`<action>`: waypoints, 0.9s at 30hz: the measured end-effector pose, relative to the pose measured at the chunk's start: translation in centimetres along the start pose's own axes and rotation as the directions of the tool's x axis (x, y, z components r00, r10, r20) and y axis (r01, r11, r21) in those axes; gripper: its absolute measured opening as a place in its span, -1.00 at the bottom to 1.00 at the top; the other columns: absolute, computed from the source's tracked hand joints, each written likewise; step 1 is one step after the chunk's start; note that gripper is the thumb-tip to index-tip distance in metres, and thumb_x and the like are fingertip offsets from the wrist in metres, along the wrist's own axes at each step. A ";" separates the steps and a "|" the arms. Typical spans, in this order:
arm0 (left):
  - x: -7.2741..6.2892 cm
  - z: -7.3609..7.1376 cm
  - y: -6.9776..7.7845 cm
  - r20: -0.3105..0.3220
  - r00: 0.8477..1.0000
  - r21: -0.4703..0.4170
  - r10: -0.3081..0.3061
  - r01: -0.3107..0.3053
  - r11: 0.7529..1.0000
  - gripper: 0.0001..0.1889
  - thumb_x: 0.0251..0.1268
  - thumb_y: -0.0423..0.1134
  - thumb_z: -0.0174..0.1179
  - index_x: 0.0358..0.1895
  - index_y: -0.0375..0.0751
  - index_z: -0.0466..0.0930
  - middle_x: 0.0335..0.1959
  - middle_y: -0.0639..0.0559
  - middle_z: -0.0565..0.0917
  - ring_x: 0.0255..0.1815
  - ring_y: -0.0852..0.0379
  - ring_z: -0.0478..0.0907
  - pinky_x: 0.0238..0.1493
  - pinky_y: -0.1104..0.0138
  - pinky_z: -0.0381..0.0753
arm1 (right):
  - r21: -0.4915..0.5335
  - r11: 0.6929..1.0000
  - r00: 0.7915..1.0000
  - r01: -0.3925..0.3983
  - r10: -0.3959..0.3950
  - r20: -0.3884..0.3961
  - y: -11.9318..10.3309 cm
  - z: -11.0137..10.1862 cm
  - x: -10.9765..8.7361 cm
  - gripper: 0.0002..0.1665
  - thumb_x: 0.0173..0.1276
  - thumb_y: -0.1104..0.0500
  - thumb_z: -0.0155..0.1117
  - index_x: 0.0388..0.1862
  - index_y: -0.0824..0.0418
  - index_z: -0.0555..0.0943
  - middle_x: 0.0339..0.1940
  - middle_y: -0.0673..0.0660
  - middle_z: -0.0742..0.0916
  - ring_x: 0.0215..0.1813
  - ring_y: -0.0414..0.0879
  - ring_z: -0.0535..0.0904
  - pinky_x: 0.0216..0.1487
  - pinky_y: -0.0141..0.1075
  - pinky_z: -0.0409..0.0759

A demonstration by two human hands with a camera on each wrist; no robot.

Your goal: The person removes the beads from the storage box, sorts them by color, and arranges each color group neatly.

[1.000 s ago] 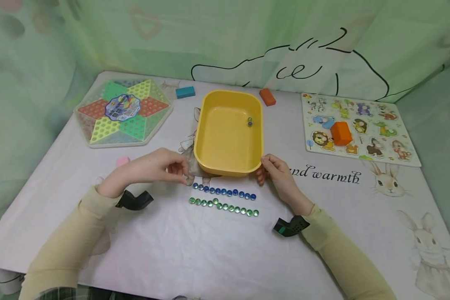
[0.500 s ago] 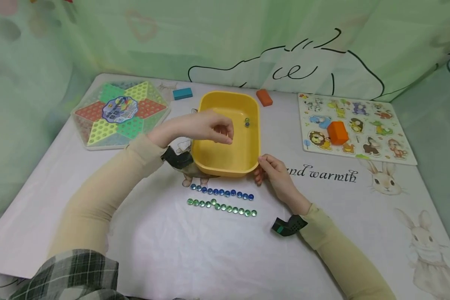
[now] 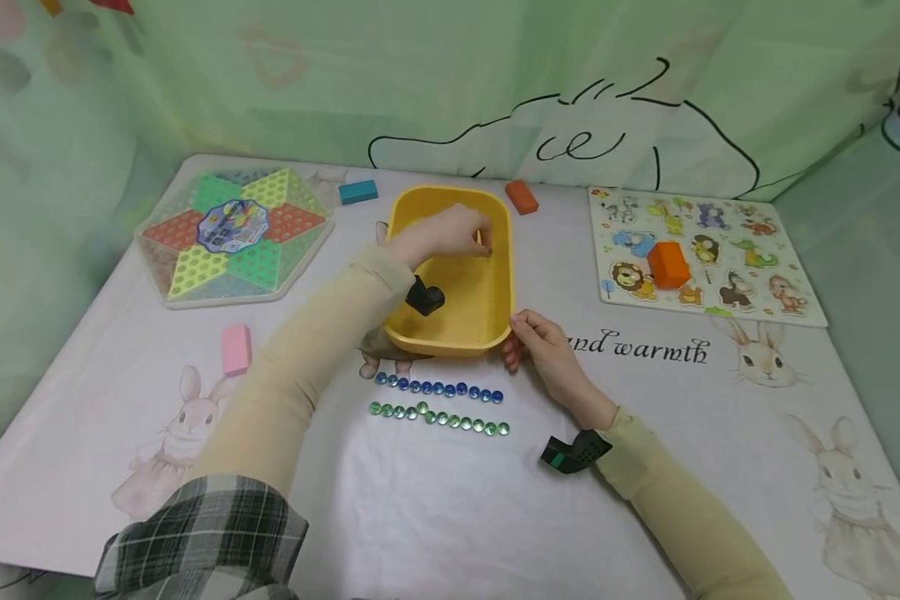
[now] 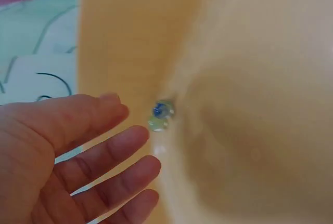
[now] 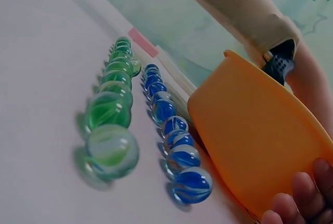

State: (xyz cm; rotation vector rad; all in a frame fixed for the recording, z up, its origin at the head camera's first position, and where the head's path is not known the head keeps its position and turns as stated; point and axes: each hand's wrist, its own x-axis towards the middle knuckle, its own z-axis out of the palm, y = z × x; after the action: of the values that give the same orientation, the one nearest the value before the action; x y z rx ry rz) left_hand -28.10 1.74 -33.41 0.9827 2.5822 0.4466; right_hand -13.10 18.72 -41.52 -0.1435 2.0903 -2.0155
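Observation:
My left hand (image 3: pixel 453 231) is over the inside of a yellow plastic basin (image 3: pixel 465 312), near its far right side. In the left wrist view its fingers are loosely bent and apart, holding nothing. Just beyond the fingertips lie a blue marble (image 4: pixel 162 110) and a green marble (image 4: pixel 157 124) on the basin's floor, against the wall. My right hand (image 3: pixel 551 350) pinches the basin's near right corner, fingers (image 5: pixel 304 195) against the outer wall. In front of the basin lie a row of blue marbles (image 3: pixel 438 388) and a row of green marbles (image 3: pixel 454 422); one green marble sits out of line.
A Chinese checkers board (image 3: pixel 232 233) lies at the back left. Blue (image 3: pixel 357 192) and orange (image 3: pixel 522 197) blocks flank the basin's far end. A pink block (image 3: pixel 236 350) lies left. An animal puzzle board (image 3: pixel 765 283) bearing an orange block (image 3: pixel 668 265) is at right.
My left hand has moved from the left end of the blue row up and rightward into the basin, beside the marbles there. The right hand keeps its hold on the basin's corner.

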 end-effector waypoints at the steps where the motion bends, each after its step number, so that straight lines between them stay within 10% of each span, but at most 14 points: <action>1: 0.3 0.2 0.0 0.005 1.000 0.020 -0.012 0.012 1.000 -0.78 0.30 -0.19 0.08 -0.09 -0.20 0.56 -0.11 -0.06 0.59 -0.16 0.08 0.42 -0.04 0.29 0.41 | -0.002 1.000 1.000 -0.001 0.001 0.001 0.0 0.0 0.0 -0.73 0.48 0.15 -0.14 -0.41 0.18 0.43 -0.57 -0.04 0.58 -0.56 -0.23 0.48 -0.50 -0.41 0.50; 11: 1.6 0.6 0.1 0.117 0.982 0.110 -0.146 0.133 0.985 -0.68 0.33 -0.28 -0.01 0.13 -0.10 0.47 0.15 -0.03 0.48 0.01 0.08 0.33 0.19 0.29 0.31 | -0.021 1.000 1.000 -0.005 0.006 0.007 0.0 0.0 0.0 -0.73 0.48 0.14 -0.14 -0.41 0.21 0.40 -0.55 -0.01 0.56 -0.55 -0.21 0.47 -0.49 -0.42 0.50; 27: 1.7 2.0 2.0 0.155 0.979 0.228 -0.130 0.092 0.969 -0.78 0.17 -0.21 0.19 -0.13 -0.17 0.55 -0.18 0.03 0.59 -0.27 0.15 0.40 -0.22 0.36 0.40 | -0.022 1.000 1.000 0.007 -0.006 0.010 0.0 0.0 0.1 -0.72 0.48 0.16 -0.14 -0.42 0.23 0.40 -0.57 -0.01 0.57 -0.56 -0.22 0.48 -0.50 -0.41 0.50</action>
State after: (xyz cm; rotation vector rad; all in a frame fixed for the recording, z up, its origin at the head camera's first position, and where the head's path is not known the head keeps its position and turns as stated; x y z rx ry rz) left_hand -27.30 4.70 -34.70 0.8955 2.5523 0.0448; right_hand -13.17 18.72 -41.57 -0.1640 2.1087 -1.9922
